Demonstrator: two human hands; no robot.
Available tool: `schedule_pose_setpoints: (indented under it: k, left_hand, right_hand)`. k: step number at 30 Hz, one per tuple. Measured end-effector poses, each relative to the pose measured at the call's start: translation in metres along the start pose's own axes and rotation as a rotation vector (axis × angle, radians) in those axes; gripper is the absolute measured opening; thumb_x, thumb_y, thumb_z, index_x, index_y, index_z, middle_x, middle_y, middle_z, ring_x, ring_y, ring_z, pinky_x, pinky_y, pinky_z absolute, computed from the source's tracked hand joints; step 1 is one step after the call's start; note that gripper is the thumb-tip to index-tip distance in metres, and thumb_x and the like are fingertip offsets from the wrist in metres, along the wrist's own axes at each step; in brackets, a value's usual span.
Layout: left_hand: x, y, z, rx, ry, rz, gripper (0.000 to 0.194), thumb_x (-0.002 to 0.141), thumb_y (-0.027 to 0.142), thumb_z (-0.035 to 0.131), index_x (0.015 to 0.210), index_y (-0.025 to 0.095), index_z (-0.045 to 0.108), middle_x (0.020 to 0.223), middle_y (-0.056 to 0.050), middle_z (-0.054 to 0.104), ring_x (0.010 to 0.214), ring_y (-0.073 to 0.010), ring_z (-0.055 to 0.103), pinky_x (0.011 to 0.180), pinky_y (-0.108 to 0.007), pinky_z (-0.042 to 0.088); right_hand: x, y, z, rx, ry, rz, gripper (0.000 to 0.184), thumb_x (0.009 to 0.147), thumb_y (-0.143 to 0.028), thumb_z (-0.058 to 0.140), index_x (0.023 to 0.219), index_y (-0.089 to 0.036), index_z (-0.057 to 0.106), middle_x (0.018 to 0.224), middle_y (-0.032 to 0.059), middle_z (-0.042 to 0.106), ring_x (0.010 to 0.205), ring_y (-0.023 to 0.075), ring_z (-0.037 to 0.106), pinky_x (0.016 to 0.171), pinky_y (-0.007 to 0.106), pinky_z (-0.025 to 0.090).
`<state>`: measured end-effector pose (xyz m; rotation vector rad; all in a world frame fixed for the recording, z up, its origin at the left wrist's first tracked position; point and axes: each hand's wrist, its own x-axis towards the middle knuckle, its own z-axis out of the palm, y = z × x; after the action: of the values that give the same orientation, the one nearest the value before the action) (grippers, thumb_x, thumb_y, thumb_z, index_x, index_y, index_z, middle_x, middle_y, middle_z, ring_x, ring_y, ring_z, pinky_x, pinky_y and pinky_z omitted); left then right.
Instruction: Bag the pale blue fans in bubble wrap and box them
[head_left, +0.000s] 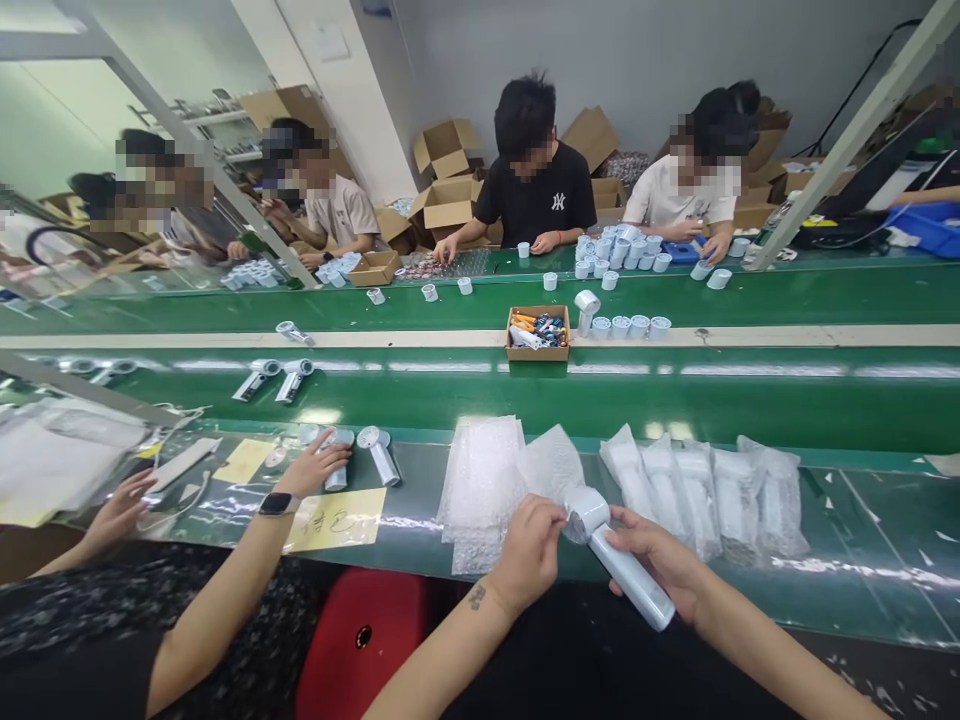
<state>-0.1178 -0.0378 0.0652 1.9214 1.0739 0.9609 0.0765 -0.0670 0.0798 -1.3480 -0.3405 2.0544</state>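
Observation:
A pale blue handheld fan (634, 578) is held over the table's near edge, its round head up and its handle slanting down to the right. My right hand (654, 552) is closed around the upper handle. At the left side of the fan's head, my left hand (531, 548) has its fingers pinched against the rim by the grille. Just beyond my left hand lie stacked bubble-wrap bags (480, 480), with one loose bubble-wrap bag (553, 465) behind the fan. To the right, several bagged fans (739, 495) lie in a row.
A co-worker's hand (326, 462) at left touches a fan, beside another fan (380, 458) and a yellow paper (337, 520). A green conveyor belt (420, 385) runs across. On its middle strip stands a small parts box (538, 352). Other people sit opposite among pale blue cups (619, 248).

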Motion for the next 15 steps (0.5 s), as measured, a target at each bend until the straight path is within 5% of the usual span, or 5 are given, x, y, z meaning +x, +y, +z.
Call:
schedule_pose_setpoints:
  k: [2,6,11,15]
  left_hand:
    - [0.004,0.004,0.002,0.044,-0.028,0.074,0.016,0.087,0.017,0.041,0.084,0.018,0.057,0.082,-0.007,0.059,0.081,-0.0186,0.054,0.075,-0.032,0.045]
    - [0.014,0.012,0.011,0.049,0.041,-0.028,0.016,0.088,0.017,0.041,0.080,0.018,0.055,0.078,-0.006,0.058,0.076,-0.0175,0.054,0.069,-0.029,0.046]
    - [0.004,0.014,0.012,0.164,-0.156,0.277,0.022,0.085,0.009,0.035,0.087,0.016,0.056,0.085,-0.009,0.060,0.081,-0.0191,0.051,0.075,-0.032,0.044]
    - [0.003,0.012,0.017,0.109,-0.204,-0.088,0.009,0.087,0.023,0.045,0.084,0.019,0.052,0.082,-0.004,0.058,0.077,-0.0165,0.053,0.069,-0.028,0.043]
  right_hand:
    - [-0.005,-0.003,0.003,0.014,0.028,0.002,0.067,0.066,-0.028,0.075,0.125,-0.025,0.043,0.069,-0.0048,0.053,0.053,0.0126,0.051,0.048,0.030,0.052]
    - [-0.016,-0.011,0.006,-0.018,0.061,-0.083,0.066,0.066,-0.030,0.076,0.123,-0.028,0.043,0.076,-0.0043,0.056,0.052,0.0118,0.052,0.048,0.029,0.051]
    - [-0.020,-0.005,0.004,0.038,0.181,0.011,0.051,0.066,-0.028,0.075,0.106,-0.027,0.044,0.072,-0.0046,0.055,0.054,0.0128,0.054,0.052,0.031,0.053]
    - [-0.016,0.003,0.003,-0.015,0.252,-0.025,0.043,0.070,-0.031,0.073,0.101,-0.027,0.043,0.069,-0.0052,0.053,0.053,0.0126,0.053,0.052,0.031,0.053]
